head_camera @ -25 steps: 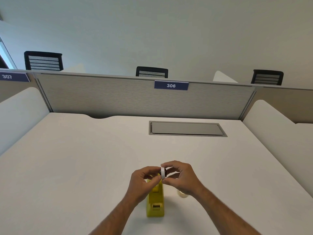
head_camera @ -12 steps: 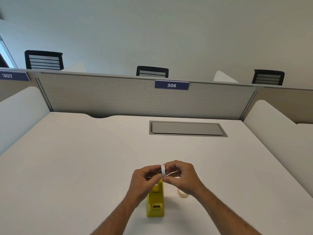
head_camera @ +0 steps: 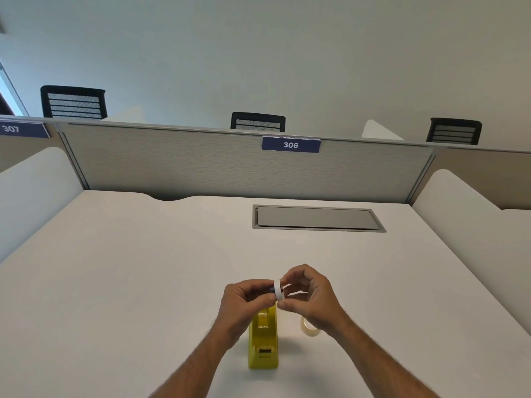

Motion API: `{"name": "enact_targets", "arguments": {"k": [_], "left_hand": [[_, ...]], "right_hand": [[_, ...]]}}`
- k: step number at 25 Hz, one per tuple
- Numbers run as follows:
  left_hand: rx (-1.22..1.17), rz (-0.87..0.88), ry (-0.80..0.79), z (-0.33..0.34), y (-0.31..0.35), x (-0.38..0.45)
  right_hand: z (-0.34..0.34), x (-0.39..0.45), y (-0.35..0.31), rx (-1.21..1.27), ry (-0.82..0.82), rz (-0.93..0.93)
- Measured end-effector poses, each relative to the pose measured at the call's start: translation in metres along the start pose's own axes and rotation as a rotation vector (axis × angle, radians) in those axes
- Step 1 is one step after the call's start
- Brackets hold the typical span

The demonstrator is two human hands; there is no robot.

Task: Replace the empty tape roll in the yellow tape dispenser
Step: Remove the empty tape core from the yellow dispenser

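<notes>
Both hands have lifted slightly; left hand [head_camera: 244, 303] and right hand [head_camera: 309, 295] pinch the empty white core [head_camera: 278, 290] and its dark hub above the yellow dispenser [head_camera: 263, 340], apparently separating them; next, the fresh roll [head_camera: 309, 328] near the counter's front edge needs fetching.

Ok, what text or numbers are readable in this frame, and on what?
"306" on the blue plate fixed to the grey partition's top edge, straight ahead.
"307" on a second blue plate at far left, cut off by the frame.
Yellow tape dispenser: no readable marking.
</notes>
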State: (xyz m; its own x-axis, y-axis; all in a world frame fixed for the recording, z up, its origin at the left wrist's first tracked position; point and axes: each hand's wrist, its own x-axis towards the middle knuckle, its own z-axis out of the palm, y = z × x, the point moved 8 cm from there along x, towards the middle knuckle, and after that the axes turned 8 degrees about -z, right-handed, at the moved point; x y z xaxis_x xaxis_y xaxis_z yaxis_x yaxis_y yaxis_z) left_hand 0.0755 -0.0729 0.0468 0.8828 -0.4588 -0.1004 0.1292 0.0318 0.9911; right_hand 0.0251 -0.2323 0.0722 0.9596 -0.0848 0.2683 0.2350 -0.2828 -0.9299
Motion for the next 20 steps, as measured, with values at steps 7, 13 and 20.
{"name": "enact_targets", "arguments": {"k": [7,13,20], "left_hand": [[0.004,0.008,-0.065,0.003,0.004,0.000],[0.017,0.018,-0.028,0.003,0.006,0.001],[-0.007,-0.039,-0.126,0.002,-0.002,0.002]], "right_hand": [[0.005,-0.002,0.003,0.049,-0.065,0.013],[0.007,-0.002,0.001,0.076,-0.025,0.007],[0.011,-0.001,0.011,0.266,-0.161,0.106]]}}
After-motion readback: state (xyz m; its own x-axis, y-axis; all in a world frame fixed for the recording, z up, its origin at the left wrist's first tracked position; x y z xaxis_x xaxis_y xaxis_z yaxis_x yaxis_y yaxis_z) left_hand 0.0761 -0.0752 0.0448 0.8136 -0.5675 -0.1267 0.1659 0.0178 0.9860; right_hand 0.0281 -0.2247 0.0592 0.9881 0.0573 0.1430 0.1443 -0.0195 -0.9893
